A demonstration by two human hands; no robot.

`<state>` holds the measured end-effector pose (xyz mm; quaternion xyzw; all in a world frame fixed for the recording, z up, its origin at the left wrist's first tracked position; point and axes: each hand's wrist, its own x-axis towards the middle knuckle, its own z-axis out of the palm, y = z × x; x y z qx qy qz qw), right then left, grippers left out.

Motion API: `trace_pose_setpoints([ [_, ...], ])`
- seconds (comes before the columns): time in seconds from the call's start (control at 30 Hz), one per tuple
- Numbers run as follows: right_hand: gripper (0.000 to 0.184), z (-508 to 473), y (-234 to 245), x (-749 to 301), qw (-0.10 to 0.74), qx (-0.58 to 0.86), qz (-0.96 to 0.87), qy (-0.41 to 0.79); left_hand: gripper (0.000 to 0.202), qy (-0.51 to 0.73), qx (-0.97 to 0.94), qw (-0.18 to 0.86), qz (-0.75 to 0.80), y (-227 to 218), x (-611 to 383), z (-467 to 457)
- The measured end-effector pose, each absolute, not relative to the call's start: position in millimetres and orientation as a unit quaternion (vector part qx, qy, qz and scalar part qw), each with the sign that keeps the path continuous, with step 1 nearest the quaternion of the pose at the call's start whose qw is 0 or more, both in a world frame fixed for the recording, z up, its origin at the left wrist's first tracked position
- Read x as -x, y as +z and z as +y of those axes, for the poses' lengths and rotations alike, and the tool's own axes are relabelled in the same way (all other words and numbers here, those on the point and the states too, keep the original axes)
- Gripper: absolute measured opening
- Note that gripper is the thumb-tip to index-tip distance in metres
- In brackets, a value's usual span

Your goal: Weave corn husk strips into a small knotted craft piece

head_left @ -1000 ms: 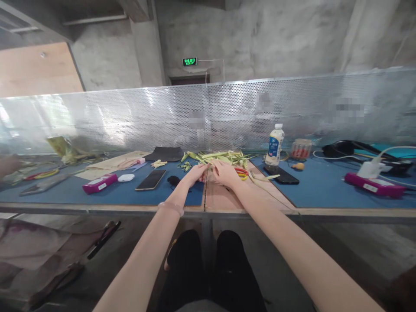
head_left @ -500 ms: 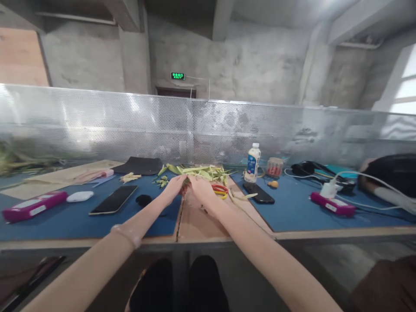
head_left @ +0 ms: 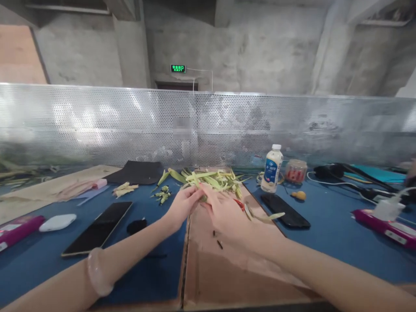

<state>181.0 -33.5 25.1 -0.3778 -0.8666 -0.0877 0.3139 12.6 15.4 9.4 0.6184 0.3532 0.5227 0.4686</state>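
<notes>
My left hand point(head_left: 184, 205) and my right hand point(head_left: 229, 214) meet over the tan board, fingertips pinched together. Between them a small green piece point(head_left: 203, 198) shows, mostly hidden by the fingers; it looks like plant strip. Just behind lies a heap of pale green leaf strips point(head_left: 212, 177). Small green knotted pieces point(head_left: 163, 195) rest left of the hands on blue matting. A red loop point(head_left: 239, 204) shows partly behind my right hand, beside a loose pale strip point(head_left: 274, 216). Two tiny dark bits point(head_left: 219, 245) lie nearer me.
Left: a phone point(head_left: 99, 227), a white case point(head_left: 58, 222), pale strips point(head_left: 124, 189) and a black sheet point(head_left: 136, 172). Right: another phone point(head_left: 286, 211), a milk bottle point(head_left: 272, 169), a jar point(head_left: 295, 171) and a purple power strip point(head_left: 385, 227) with cables. A perforated metal screen point(head_left: 227, 130) stands behind.
The view has come closer and tilted down. My hands stay together at the leaf heap, and the small green piece between the fingertips now shows.
</notes>
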Motion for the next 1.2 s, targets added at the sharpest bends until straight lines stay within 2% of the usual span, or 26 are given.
trace_pose_setpoints([
  [0.07, 0.051, -28, 19, -180, 0.269, 0.336, -0.891, -0.142, 0.026, 0.521, -0.613, 0.474, 0.358, 9, -13, 10],
  [0.17, 0.054, -19, 10, -174, 0.257, 0.324, -0.896, -0.160, 0.024, 0.511, -0.601, 0.488, 0.373, 6, -13, 5],
  [0.37, 0.047, -5, -3, -170, 0.225, 0.275, -0.914, -0.194, 0.031, 0.423, -0.551, 0.544, 0.470, -10, -9, 6],
  [0.47, 0.047, -1, -7, -176, 0.232, 0.307, -0.914, -0.124, 0.037, 0.366, -0.577, 0.552, 0.478, -15, -6, 7],
  [0.63, 0.049, 7, -15, -181, 0.273, 0.431, -0.856, 0.077, 0.017, 0.342, -0.636, 0.539, 0.434, -7, -6, 1],
  [0.77, 0.037, 12, -17, -181, 0.267, 0.445, -0.842, 0.146, 0.023, 0.325, -0.660, 0.534, 0.416, -7, -4, 0],
  [0.9, 0.028, 13, -14, -183, 0.277, 0.417, -0.847, 0.180, 0.028, 0.334, -0.667, 0.531, 0.402, -16, 0, -2],
  [1.07, 0.027, 12, -11, -186, 0.331, 0.406, -0.838, 0.152, 0.036, 0.340, -0.699, 0.475, 0.413, -19, 4, -5],
  [1.2, 0.026, 12, -10, -184, 0.339, 0.400, -0.839, 0.143, 0.041, 0.335, -0.695, 0.469, 0.430, -19, 5, -6],
])
